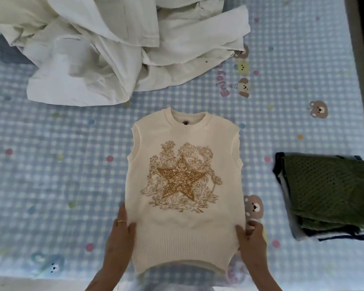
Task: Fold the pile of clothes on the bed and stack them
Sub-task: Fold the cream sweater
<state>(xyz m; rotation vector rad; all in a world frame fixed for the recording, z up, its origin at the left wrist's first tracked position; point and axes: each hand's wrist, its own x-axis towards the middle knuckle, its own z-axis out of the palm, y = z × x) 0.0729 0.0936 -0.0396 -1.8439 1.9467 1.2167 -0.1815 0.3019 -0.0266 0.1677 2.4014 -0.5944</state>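
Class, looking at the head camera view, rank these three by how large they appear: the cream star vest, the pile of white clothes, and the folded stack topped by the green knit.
1. Pile of white clothes, largest, and partly cut off by the frame.
2. Cream star vest.
3. Folded stack, smallest, though the frame edge crops it too.

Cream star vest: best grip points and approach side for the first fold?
Pinch the cream knit vest at its two lower side edges just above the ribbed hem, coming from the near edge of the bed. It lies flat, front up, neck away, and the left hand and right hand already flank those edges.
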